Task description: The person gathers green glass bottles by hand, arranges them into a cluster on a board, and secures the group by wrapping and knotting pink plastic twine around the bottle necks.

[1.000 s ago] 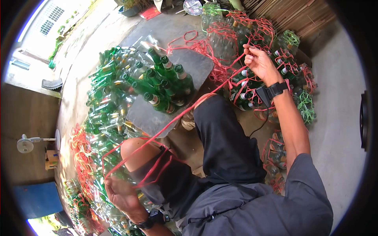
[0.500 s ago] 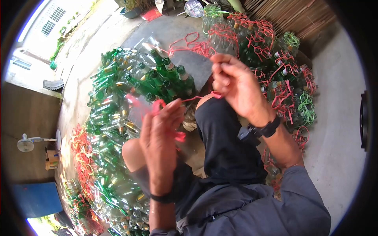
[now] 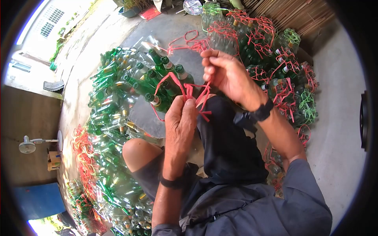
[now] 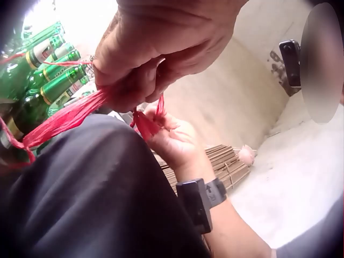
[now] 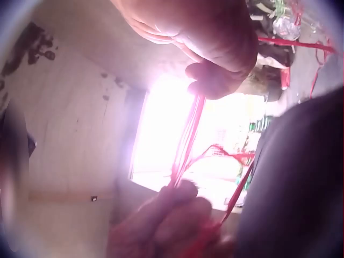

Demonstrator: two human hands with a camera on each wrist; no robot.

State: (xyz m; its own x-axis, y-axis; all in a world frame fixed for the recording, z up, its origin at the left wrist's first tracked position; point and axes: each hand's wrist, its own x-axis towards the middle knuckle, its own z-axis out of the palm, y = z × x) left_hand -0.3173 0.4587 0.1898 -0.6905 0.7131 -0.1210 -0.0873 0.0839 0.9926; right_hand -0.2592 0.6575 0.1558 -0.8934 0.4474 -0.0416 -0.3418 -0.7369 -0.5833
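Red plastic twine (image 3: 189, 90) runs between both hands in front of the person's knees. My left hand (image 3: 180, 118) pinches gathered strands between thumb and fingers, with loops and short ends sticking out. Above and right of it, my right hand (image 3: 232, 78) pinches the twine with curled fingers. In the right wrist view, a taut stretch of twine (image 5: 188, 140) joins the two hands. Just beyond the left hand, a cluster of green bottles (image 3: 167, 78) stands upright on a dark grey slab (image 3: 147, 120); the loops overlap the nearest bottles in the head view.
Many loose green and clear bottles (image 3: 104, 102) lie piled left of the slab. Bottle bundles tied with red and green twine (image 3: 260, 43) stand at the right. More red twine (image 3: 191, 41) lies behind the slab. A fan (image 3: 28, 145) stands far left.
The hands were wide apart with twine stretched diagonally between them. My left hand came up and right towards my right hand, which moved left and down; the twine is now gathered between them.
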